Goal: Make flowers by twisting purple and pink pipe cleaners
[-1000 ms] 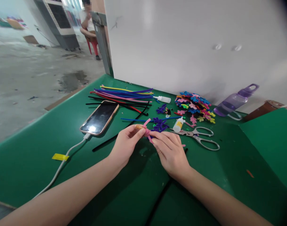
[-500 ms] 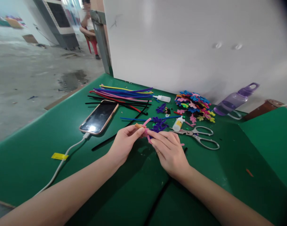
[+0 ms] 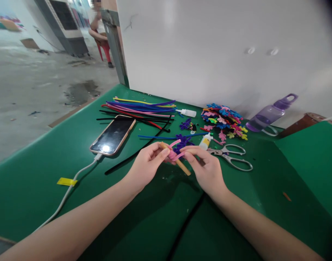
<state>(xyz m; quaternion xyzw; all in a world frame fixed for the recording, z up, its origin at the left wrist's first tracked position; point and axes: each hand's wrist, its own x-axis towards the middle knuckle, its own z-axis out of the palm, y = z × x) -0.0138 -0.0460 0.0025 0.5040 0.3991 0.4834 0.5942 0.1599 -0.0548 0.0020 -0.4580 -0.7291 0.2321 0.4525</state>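
Note:
A pink pipe cleaner (image 3: 172, 155) is wound around a thin wooden stick (image 3: 183, 167), with one loose end pointing up and away. My left hand (image 3: 148, 161) is closed on the stick's upper end, its thumb beside the pink coils. Between thumb and fingers, my right hand (image 3: 206, 165) pinches the other pink end, drawn out to the right. The stick's lower end sticks out bare between my hands. Just beyond them lie purple pipe-cleaner flowers (image 3: 183, 142) and a small glue bottle (image 3: 205, 141) with a yellow label.
Scissors (image 3: 228, 156) lie right of my hands, below a pile of colourful pipe-cleaner flowers (image 3: 222, 119). Loose pipe cleaners (image 3: 141, 108) and a charging phone (image 3: 114, 135) are to the left. A purple bottle (image 3: 269, 114) stands by the wall. A person sits in the background.
My right hand has shifted right and turned, now pulling out a pink end. The wooden stick, mostly covered before, shows between my hands. The view has shifted slightly.

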